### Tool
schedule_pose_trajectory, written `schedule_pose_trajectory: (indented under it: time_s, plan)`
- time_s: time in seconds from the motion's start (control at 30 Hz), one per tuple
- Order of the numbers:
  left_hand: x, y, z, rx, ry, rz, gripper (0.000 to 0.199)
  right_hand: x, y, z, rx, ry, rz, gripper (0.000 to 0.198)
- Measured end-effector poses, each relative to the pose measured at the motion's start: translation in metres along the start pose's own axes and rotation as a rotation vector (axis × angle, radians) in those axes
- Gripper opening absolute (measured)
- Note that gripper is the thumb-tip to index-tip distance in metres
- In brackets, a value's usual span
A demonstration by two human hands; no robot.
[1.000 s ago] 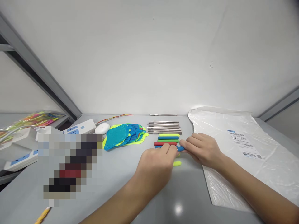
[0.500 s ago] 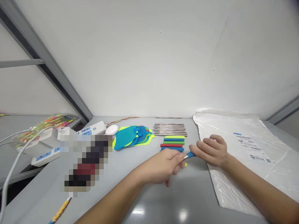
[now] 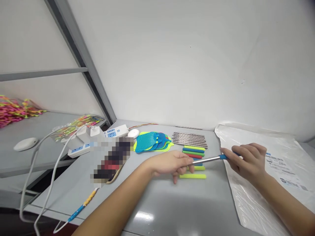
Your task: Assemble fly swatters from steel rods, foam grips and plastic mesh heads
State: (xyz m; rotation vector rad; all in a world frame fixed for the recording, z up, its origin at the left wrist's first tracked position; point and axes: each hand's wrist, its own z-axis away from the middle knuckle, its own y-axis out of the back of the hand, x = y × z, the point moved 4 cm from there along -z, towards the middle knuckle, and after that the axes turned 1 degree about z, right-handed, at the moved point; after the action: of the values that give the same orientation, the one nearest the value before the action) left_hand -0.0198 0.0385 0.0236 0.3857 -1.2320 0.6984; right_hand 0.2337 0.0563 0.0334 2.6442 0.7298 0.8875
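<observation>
Both hands are on the one piece, and it's up above the bench [image 3: 187, 206], a slim metal rod [image 3: 208, 160] stretched between them! The left hand [image 3: 169, 163] has its fingers closed on the rod's left end, thumb pressed along the top. Over on the other side, the right hand [image 3: 248, 160] has its fingers wrapped around the blue grip [image 3: 223, 156] at the rod's right end, the grip's far part mostly hidden in the hand. The rod tilts gently, right end higher, crossing the view of a row of coloured tubes [image 3: 193, 156], yellow, blue, green and red, with a yellow one nearest the person. Just behind that row, a bank of metal rods [image 3: 189, 140] lies side by side, and one lone rod [image 3: 188, 127] sits near the wall. To the left, blue and yellow mesh paddles [image 3: 147, 141] overlap in a pile, a white disc [image 3: 133, 133] right beside them. And on the right, beneath the right hand, a white plastic mailer [image 3: 236, 134] spreads wide across the bench, label up!
</observation>
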Motion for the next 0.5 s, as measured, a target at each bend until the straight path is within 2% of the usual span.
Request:
schedule_pose_trajectory:
  time_s: [0.07, 0.13, 0.3, 0.33, 0.4, 0.5]
  plan:
    - [0.005, 0.014, 0.009, 0.065, -0.009, -0.066, 0.038, 0.009, 0.000, 0.003, 0.010, -0.090, 0.010, 0.019]
    - [0.009, 0.029, 0.017, 0.145, -0.016, -0.115, 0.037, 0.014, -0.002, 0.005, -0.052, -0.196, -0.048, 0.022]
    - [0.015, 0.049, 0.024, 0.358, -0.060, -0.209, 0.039, -0.003, -0.014, -0.001, -0.442, -0.529, -0.416, 0.031]
    - [0.016, 0.049, 0.024, 0.391, -0.064, -0.257, 0.039, -0.012, -0.015, -0.005, -0.525, -0.547, -0.484, 0.026]
    - [0.018, 0.044, 0.021, 0.415, -0.059, -0.377, 0.040, -0.031, -0.014, -0.015, -0.656, -0.483, -0.595, 0.015]
    - [0.020, 0.032, 0.016, 0.337, -0.067, -0.513, 0.038, -0.054, -0.007, -0.028, -0.715, -0.284, -0.658, 0.015]
